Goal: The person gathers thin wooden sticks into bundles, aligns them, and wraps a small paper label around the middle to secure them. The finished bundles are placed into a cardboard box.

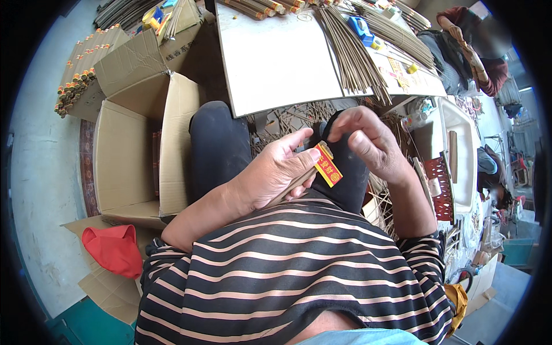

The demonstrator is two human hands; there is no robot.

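Observation:
In front of my lap, my left hand is closed around a slim bundle of incense sticks. A red and yellow paper label sits at the bundle's upper end, its free part sticking out to the right. My left thumb presses near the label's edge. Just up and right of it, my right hand hovers apart from the bundle, fingers spread and bent, with nothing seen in it. The lower part of the bundle is partly hidden behind my left hand and wrist.
Ahead is a white table with loose incense sticks and a blue tape dispenser. An open cardboard box stands left, near stacked labelled bundles and a red cloth. Another person is at the far right.

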